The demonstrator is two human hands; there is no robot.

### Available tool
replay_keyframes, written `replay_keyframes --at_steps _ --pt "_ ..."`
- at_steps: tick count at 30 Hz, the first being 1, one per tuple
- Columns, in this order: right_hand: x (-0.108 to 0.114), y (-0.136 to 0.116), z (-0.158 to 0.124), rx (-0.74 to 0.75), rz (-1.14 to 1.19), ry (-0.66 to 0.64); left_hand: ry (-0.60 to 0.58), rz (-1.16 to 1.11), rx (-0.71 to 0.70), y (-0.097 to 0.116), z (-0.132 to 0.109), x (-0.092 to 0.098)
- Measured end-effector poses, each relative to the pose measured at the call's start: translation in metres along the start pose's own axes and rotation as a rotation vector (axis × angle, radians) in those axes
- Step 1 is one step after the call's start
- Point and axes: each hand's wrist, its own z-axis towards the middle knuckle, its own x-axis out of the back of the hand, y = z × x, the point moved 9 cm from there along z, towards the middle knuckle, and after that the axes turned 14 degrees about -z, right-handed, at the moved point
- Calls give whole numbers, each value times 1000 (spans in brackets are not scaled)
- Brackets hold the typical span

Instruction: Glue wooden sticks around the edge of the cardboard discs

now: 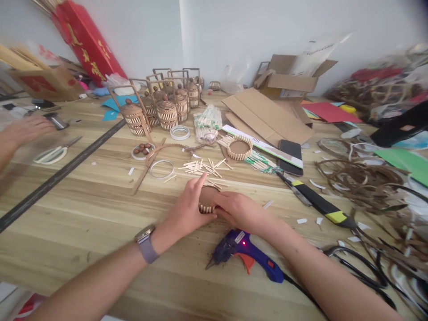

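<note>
My left hand (189, 207) and my right hand (239, 209) are both closed around a small round basket ring (206, 203) made of short wooden sticks glued to a brown disc. It rests on the wooden table (100, 214). My left index finger points forward over its rim. Loose cut sticks (203, 168) lie scattered just beyond the ring. A blue hot glue gun (245, 254) with a red light lies under my right wrist. A second stick ring (239, 147) sits farther back.
Several finished stick baskets with handles (160, 109) stand at the back. Flat cardboard (264, 116), a phone (290, 154), a yellow-black cutter (321, 205), brown strips (361, 178) and scissors (53, 154) lie around. Another person's hand (23, 131) rests at far left.
</note>
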Motion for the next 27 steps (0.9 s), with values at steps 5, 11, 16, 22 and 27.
replay_keyframes --at_steps 5,11,16,22,27 --pt "17 2 -4 -43 31 82 30 42 -37 4 0 1" --pt "35 16 -53 -349 -14 -62 25 29 65 -1 -1 1" --pt "-11 5 -99 -440 -15 -345 27 16 90 -5 -3 1" --pt "-19 15 -119 -523 235 -129 37 6 123 -5 -3 2" --pt "0 46 -131 -731 670 180 45 -3 122 -4 -2 2"
